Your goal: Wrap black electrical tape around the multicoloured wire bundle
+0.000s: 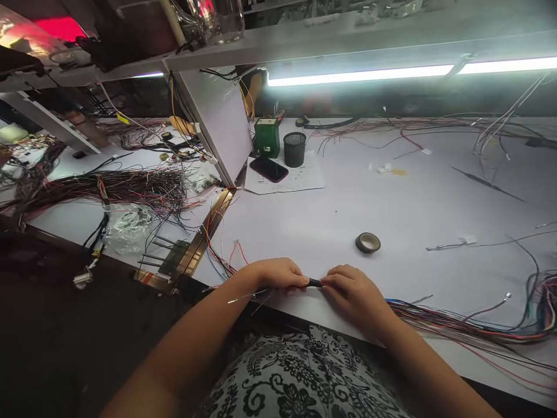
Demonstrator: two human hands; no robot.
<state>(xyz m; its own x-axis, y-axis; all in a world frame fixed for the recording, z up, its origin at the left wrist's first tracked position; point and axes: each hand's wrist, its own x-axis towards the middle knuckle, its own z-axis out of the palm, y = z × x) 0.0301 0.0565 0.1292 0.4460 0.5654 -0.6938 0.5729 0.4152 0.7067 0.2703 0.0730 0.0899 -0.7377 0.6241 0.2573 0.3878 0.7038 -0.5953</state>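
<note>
Near the front edge of the white table, both my hands grip a wire bundle [439, 318] that runs off to the right. Between them a short stretch wrapped in black tape [315, 283] shows. My left hand [285, 274] is closed around the bundle at the left end of that stretch, thumb along it. Fingers of my right hand [350, 285] wrap the bundle just to the right, where red wire shows. Loose wire ends [238, 249] stick out left of my left hand. A roll of black tape [368, 242] lies flat beyond my right hand.
Behind stand a black mesh cup [295, 150], a green box [267, 138] and a phone [268, 169] on paper. A white divider [217, 116] rises at left, with a large wire heap [143, 188] past it. A thin tool [487, 183] lies right. A shelf [348, 43] with a lamp hangs overhead.
</note>
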